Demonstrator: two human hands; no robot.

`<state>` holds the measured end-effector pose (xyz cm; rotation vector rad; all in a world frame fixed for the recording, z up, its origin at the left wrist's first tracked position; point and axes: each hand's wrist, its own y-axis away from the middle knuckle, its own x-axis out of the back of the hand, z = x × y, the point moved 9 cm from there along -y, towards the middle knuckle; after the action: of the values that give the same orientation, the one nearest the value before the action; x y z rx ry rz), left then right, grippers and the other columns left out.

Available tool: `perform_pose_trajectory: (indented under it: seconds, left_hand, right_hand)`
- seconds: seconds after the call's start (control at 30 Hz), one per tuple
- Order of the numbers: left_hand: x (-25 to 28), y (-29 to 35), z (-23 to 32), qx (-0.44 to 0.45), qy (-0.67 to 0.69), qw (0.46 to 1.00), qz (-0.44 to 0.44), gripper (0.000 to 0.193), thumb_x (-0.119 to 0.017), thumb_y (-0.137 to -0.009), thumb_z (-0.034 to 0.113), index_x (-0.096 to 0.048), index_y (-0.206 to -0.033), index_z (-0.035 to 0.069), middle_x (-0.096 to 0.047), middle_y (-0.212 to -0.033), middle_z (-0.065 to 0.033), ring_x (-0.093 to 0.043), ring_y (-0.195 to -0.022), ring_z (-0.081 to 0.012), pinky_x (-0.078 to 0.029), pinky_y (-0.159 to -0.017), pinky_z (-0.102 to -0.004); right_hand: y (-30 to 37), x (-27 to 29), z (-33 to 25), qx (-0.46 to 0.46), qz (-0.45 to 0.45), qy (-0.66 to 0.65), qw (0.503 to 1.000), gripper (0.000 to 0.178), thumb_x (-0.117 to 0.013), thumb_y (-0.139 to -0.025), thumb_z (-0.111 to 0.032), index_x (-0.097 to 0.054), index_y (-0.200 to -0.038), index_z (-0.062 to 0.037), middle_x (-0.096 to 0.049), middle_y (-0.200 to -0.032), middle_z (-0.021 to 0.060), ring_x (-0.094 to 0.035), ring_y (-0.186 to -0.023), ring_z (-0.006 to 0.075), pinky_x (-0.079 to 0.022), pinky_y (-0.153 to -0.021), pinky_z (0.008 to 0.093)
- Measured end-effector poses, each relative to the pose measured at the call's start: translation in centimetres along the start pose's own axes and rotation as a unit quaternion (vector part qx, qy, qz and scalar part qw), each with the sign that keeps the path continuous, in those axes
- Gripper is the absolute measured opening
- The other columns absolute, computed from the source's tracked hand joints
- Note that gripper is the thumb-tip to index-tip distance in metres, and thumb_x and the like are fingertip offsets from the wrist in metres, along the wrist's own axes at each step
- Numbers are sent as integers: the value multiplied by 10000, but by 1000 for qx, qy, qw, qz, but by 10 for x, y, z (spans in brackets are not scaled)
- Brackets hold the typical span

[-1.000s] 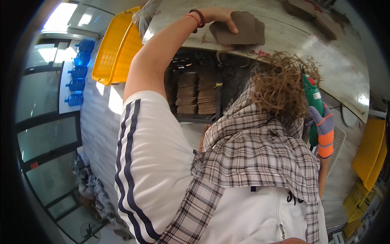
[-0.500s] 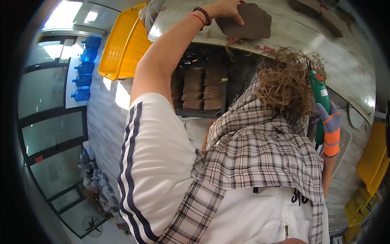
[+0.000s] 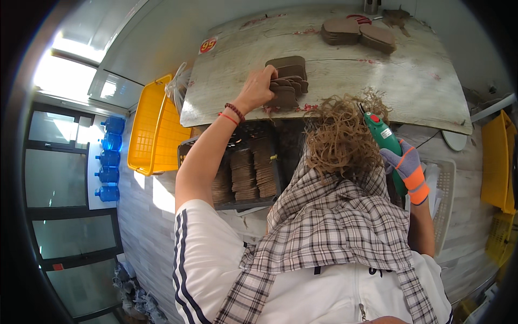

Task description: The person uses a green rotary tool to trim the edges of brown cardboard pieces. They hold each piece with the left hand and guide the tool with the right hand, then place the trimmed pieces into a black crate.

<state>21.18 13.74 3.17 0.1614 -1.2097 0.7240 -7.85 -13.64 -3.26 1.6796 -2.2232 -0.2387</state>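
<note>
My left hand (image 3: 261,87), bare and with a beaded bracelet at the wrist, is closed on the left edge of some brown flat cut pieces (image 3: 287,67). These pieces lie in a fanned, uneven stack near the table's front edge. In a grey and orange glove, my right hand (image 3: 406,166) grips a green electric hand tool (image 3: 384,135) with a red button. Its thin dark tip points up and away from me. Beside the tool, a tangled heap of brown curly strips (image 3: 340,140) rests on the checked apron (image 3: 334,221) over my lap.
Under the table (image 3: 226,65), a black crate (image 3: 243,204) holds several stacks of brown pieces. More pieces (image 3: 359,35) lie at the table's far right. A yellow basket (image 3: 145,129) stands at left, a pale perforated basket (image 3: 445,200) at right, and blue water bottles (image 3: 109,158) by the wall.
The view has shifted, showing more of the table. My left hand, earlier over the stack's top, now grips its side, and the pieces have fanned apart. My right hand still holds the tool.
</note>
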Motion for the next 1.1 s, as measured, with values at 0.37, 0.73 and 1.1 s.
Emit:
perform_pose_trajectory:
  seconds: [0.37,0.73,1.1]
  left_hand:
    - [-15,-30,56,144,20,984,106,572,-738,-673,174,-491,-1179,70,-603,-1064,-166,-567,-1024,-349,-452,-874,-408]
    - [-42,-17,55,113,9,988,105,686,-762,-626,169,-456,-1234,75,-508,-1147,-156,-466,-1104,-354,-394,-915,-456]
    - [-44,-21,56,91,-40,990,98,629,-765,-644,182,-463,-1180,51,-524,-1136,-144,-479,-1107,-334,-378,-899,-441]
  right_hand:
    - [-99,-5,-44,39,51,51,997,500,-762,-766,-396,-580,-973,21,-583,-626,44,-559,-485,112,-450,-434,274]
    - [-135,-55,-72,57,41,229,971,528,-734,-754,-480,-601,-938,-3,-587,-602,53,-572,-467,159,-452,-463,291]
    - [-136,-68,-65,63,70,323,942,631,-686,-732,-588,-609,-975,-11,-644,-690,111,-634,-594,244,-490,-568,341]
